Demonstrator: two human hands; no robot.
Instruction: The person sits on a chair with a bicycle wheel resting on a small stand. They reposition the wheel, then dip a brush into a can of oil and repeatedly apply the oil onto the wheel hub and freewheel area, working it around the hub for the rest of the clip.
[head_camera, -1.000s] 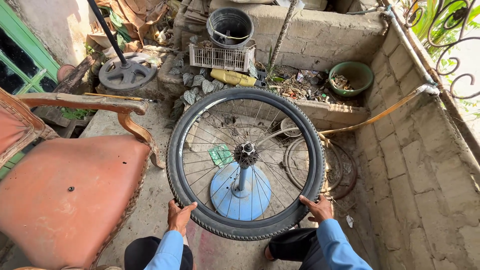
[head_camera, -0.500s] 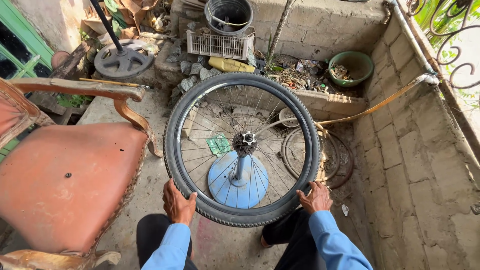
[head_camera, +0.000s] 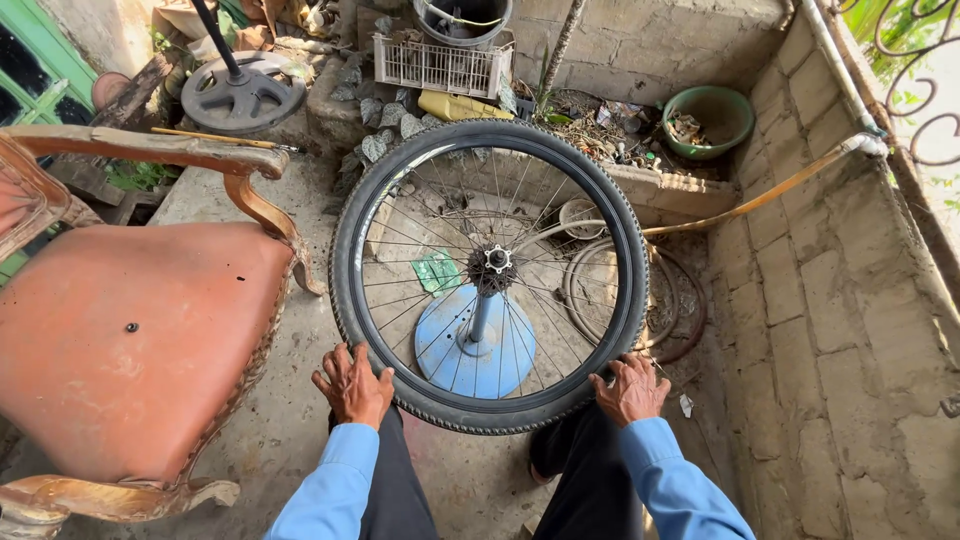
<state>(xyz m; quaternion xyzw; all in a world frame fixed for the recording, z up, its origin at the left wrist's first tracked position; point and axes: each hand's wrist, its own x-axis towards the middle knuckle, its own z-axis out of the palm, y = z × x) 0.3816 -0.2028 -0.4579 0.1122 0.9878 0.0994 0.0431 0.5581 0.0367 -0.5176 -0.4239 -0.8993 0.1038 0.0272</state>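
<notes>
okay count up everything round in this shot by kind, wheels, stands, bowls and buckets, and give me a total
Wheels and rims: 2, the tyred wheel under both hands and a bare rim on the floor
Round stand bases: 2, blue and black
Bowls: 1, green
Buckets: 1
Total: 6

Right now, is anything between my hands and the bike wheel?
Nothing visible. The left hand and right hand both rest directly on the near edge of the bicycle wheel, which sits flat on the blue stand.

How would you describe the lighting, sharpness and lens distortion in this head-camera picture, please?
Head view: soft daylight with faint shadows; the sky patch at the top right is blown out; the bicycle wheel, left hand and right hand are sharp; the wide lens bends the block wall and chair toward the edges.
</notes>
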